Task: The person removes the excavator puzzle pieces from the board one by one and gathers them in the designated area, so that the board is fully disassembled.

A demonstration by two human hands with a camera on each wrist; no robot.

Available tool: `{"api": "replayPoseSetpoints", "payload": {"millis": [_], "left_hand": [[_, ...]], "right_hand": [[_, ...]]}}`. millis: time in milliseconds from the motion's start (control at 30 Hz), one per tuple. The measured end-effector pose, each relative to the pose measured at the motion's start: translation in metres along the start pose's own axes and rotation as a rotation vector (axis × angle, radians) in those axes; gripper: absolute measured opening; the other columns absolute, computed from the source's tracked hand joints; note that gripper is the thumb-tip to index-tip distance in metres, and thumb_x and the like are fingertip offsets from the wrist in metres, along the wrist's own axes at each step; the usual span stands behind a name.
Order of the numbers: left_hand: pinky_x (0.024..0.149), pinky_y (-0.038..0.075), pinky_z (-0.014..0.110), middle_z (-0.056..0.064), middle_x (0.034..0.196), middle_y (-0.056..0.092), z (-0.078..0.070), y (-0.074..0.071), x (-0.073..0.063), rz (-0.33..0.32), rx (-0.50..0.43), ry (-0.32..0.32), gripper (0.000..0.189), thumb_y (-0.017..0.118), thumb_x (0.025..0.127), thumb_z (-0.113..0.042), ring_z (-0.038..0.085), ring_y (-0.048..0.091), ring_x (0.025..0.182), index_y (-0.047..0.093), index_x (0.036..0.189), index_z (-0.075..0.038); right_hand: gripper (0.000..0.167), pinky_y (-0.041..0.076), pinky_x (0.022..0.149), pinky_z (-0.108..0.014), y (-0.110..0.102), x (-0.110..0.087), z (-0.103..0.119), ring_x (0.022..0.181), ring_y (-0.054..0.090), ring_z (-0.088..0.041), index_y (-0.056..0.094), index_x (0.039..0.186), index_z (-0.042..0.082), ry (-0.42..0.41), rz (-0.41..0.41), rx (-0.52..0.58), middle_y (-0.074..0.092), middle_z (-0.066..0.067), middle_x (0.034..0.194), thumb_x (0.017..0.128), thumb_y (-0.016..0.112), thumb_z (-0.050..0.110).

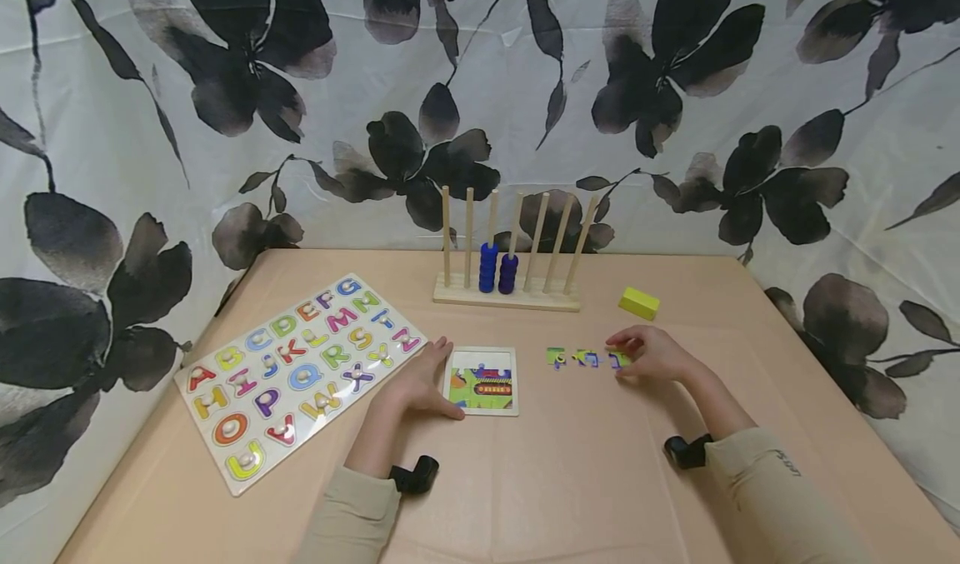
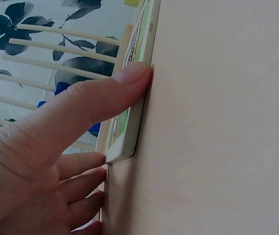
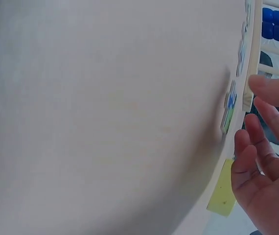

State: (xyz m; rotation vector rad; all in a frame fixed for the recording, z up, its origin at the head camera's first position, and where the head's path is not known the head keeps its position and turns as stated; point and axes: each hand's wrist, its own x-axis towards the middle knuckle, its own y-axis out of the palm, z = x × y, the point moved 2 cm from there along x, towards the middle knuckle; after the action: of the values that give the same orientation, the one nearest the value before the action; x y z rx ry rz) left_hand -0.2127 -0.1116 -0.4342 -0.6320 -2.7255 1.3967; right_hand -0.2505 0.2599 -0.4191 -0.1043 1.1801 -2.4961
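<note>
A small framed jigsaw puzzle [image 1: 482, 389] lies partly filled on the table, its picture colourful and its border white. My left hand [image 1: 420, 385] rests at its left side. The thumb [image 2: 132, 73] touches the near edge of the puzzle, and the other fingers extend beside its corner. Right of the puzzle, loose jigsaw pieces [image 1: 556, 356] lie in a row. My right hand [image 1: 651, 354] hovers at the rightmost piece [image 1: 617, 360]. In the right wrist view, its thumb and bent fingers are apart, with nothing visible between them, and that piece [image 3: 229, 108] lies beyond them.
A wooden abacus stand [image 1: 510, 297] with upright pegs and blue beads stands at the back. A yellow block [image 1: 639, 302] lies behind my right hand. On the left, a white alphabet board [image 1: 300, 372] holds coloured letters. A floral cloth [image 1: 525, 89] hangs behind the table.
</note>
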Motion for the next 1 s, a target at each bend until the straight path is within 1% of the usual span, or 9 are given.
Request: {"api": "replayPoseSetpoints", "payload": {"millis": [167, 300, 400, 567, 767, 867, 1000], "left_hand": [[0.11, 0.019, 0.044, 0.017, 0.148, 0.022, -0.001, -0.001, -0.002, -0.005, -0.007, 0.004, 0.11, 0.088, 0.055, -0.031, 0.033, 0.017, 0.136, 0.028, 0.141, 0.001], [0.109, 0.019, 0.044, 0.018, 0.148, 0.021, -0.002, -0.001, -0.003, -0.004, -0.014, 0.003, 0.109, 0.087, 0.056, -0.03, 0.034, 0.017, 0.136, 0.027, 0.142, 0.001], [0.11, 0.019, 0.044, 0.018, 0.149, 0.021, -0.001, -0.001, -0.002, -0.004, -0.021, 0.001, 0.109, 0.087, 0.056, -0.029, 0.033, 0.016, 0.136, 0.027, 0.142, 0.001], [0.11, 0.019, 0.044, 0.017, 0.148, 0.022, -0.001, -0.001, -0.002, -0.006, -0.025, 0.002, 0.109, 0.088, 0.056, -0.03, 0.034, 0.016, 0.136, 0.028, 0.141, 0.001], [0.11, 0.019, 0.045, 0.017, 0.148, 0.021, -0.001, -0.001, -0.002, -0.006, -0.035, 0.001, 0.109, 0.088, 0.056, -0.03, 0.033, 0.016, 0.136, 0.028, 0.141, 0.001], [0.11, 0.019, 0.044, 0.017, 0.148, 0.022, -0.001, -0.001, -0.002, -0.006, -0.038, 0.001, 0.109, 0.088, 0.056, -0.029, 0.034, 0.016, 0.136, 0.028, 0.141, 0.001], [0.11, 0.018, 0.044, 0.017, 0.148, 0.022, 0.0, -0.001, -0.002, -0.007, -0.028, 0.005, 0.109, 0.088, 0.055, -0.029, 0.033, 0.015, 0.136, 0.028, 0.141, 0.001]], "right_hand": [[0.044, 0.047, 0.071, -0.031, 0.004, 0.001, 0.008, 0.088, 0.053, -0.028, 0.062, 0.108, -0.004, -0.022, -0.022, 0.014, 0.061, -0.015, 0.099, 0.069, 0.078, 0.01], [0.043, 0.047, 0.075, -0.036, 0.008, 0.004, 0.013, 0.09, 0.053, -0.028, 0.062, 0.109, -0.003, -0.031, -0.02, 0.023, 0.06, -0.015, 0.102, 0.071, 0.077, 0.011], [0.043, 0.047, 0.074, -0.035, 0.012, 0.007, 0.018, 0.089, 0.053, -0.028, 0.061, 0.109, -0.003, -0.039, -0.013, 0.05, 0.06, -0.015, 0.101, 0.072, 0.076, 0.011], [0.043, 0.048, 0.072, -0.033, 0.019, 0.015, 0.033, 0.087, 0.053, -0.027, 0.061, 0.109, -0.003, -0.076, -0.003, 0.08, 0.06, -0.015, 0.099, 0.072, 0.076, 0.011], [0.042, 0.049, 0.076, -0.039, 0.031, 0.025, 0.052, 0.086, 0.055, -0.027, 0.061, 0.109, -0.004, -0.127, 0.015, 0.111, 0.061, -0.016, 0.098, 0.072, 0.076, 0.01], [0.042, 0.05, 0.074, -0.037, 0.039, 0.031, 0.059, 0.085, 0.055, -0.027, 0.062, 0.109, -0.004, -0.142, 0.03, 0.138, 0.061, -0.016, 0.097, 0.072, 0.076, 0.01], [0.042, 0.049, 0.071, -0.031, 0.048, 0.038, 0.07, 0.083, 0.054, -0.025, 0.062, 0.109, -0.003, -0.149, 0.047, 0.157, 0.061, -0.016, 0.096, 0.072, 0.077, 0.009]]}}
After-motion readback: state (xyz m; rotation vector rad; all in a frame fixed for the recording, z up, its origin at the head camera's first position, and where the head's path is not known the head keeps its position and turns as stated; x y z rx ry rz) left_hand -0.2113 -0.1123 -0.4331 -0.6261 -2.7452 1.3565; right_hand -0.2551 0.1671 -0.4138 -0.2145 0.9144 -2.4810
